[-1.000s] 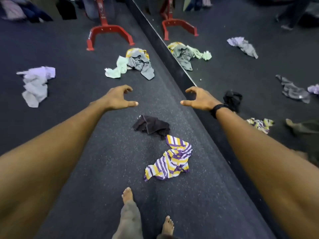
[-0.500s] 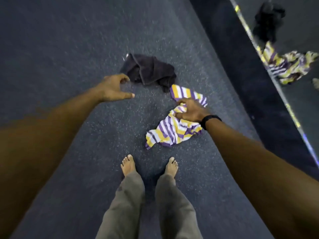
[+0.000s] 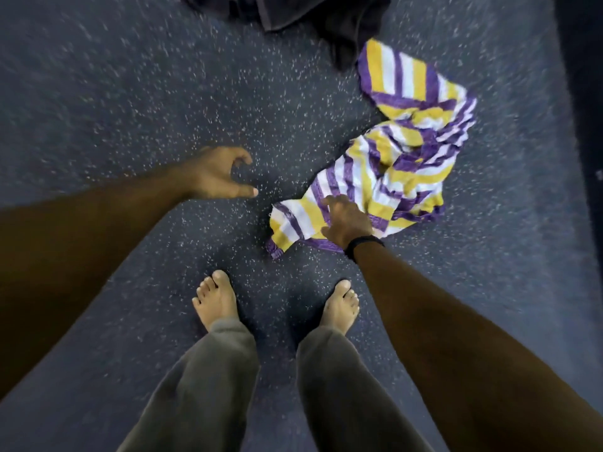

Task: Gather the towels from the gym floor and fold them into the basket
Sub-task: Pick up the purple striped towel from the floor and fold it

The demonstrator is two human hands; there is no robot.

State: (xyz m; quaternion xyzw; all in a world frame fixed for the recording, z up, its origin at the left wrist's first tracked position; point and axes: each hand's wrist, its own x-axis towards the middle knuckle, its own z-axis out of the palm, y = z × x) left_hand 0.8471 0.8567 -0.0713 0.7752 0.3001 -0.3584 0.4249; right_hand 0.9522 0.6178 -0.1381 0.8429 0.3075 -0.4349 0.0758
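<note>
From my feed, the floor reads as matt, dark rubbery sheeting flecked with pale specks, slightly grainy. The striped towel is soft woven cloth, matt, with a terry-like nap in purple, yellow and white, crumpled into folds. The dark towel at the top edge is matt cloth too, with a stitched hem. The trousers look like thick, dull grey-brown fabric. The wristband looks smooth and black; I cannot tell its material.

Striped towel: purple/yellow/white, crumpled on speckled floor. Dark towel: bunched, touching striped towel's far end, cut off by frame edge.
</note>
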